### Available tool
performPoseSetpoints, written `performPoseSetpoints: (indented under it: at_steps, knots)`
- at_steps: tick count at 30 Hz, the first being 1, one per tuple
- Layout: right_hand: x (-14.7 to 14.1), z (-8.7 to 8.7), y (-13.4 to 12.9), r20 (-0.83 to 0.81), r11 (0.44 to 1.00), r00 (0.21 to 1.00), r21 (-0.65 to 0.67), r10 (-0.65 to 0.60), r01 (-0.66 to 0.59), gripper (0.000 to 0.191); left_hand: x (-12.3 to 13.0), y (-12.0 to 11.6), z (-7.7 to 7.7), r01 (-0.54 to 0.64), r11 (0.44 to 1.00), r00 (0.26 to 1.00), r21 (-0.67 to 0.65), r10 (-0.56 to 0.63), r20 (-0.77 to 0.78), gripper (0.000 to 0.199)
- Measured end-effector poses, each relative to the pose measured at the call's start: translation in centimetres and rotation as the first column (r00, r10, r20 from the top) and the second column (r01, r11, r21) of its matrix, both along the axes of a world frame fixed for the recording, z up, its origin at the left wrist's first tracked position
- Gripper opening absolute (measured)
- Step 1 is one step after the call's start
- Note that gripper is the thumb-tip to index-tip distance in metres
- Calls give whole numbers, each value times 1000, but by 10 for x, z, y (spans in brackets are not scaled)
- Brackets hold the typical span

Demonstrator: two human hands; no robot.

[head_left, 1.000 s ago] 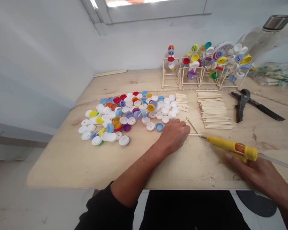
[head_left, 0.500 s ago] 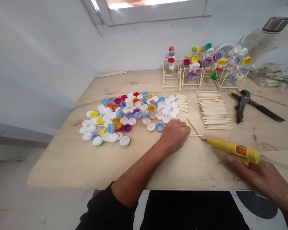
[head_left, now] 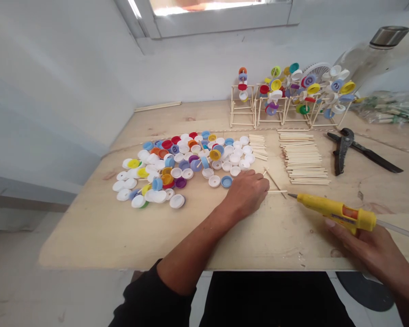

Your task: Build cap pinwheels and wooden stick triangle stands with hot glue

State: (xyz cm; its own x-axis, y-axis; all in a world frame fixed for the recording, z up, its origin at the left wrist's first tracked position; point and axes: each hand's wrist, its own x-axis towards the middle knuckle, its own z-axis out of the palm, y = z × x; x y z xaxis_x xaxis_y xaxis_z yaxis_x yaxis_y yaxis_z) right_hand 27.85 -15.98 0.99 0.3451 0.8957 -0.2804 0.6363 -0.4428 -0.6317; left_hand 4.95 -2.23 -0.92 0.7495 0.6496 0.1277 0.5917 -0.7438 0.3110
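Observation:
My right hand (head_left: 371, 245) is wrapped around the handle of a yellow glue gun (head_left: 334, 211), a clear glue stick poking out of its back. The nozzle points left and sits just right of the stick ends, apart from them. My left hand (head_left: 248, 194) rests on the table with its fingers closed on thin wooden sticks. One stick (head_left: 277, 191) lies level and another stick (head_left: 275, 182) slants down to meet it near the nozzle. The fingers hide the sticks' left ends.
Bottle caps (head_left: 177, 201) in many colours spread to the left. Short sticks (head_left: 258, 147) and longer sticks (head_left: 305, 161) lie beyond my hands. A black cutting tool (head_left: 344, 145) is at right. Stick frames (head_left: 242, 123) bearing cap wheels stand against the wall, near a bottle (head_left: 388, 37).
The glue gun has shifted slightly right, and its nozzle has come away from the stick ends. My left hand has stayed almost still.

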Motion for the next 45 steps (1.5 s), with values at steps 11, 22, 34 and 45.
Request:
performPoseSetpoints:
  at_steps: [11,22,34,45]
  knots:
    - [1,-3,-3,193,994,981,-111,23,-2,52,-1,1,0,6,1000,1000,-6,-6,13,16]
    - [0,-2,-5,66,1000,998,-1,-13,14,51,0,0,1,28,999,1000,-23,-28,14,17]
    - [0,-3,-5,48,999,999,-38,-22,24,53,0,-2,3,53,998,999,-41,-53,0,15]
    - [0,-6,-4,25,999,999,-32,-29,30,56,3,-2,2,54,998,998,-45,-56,-42,17]
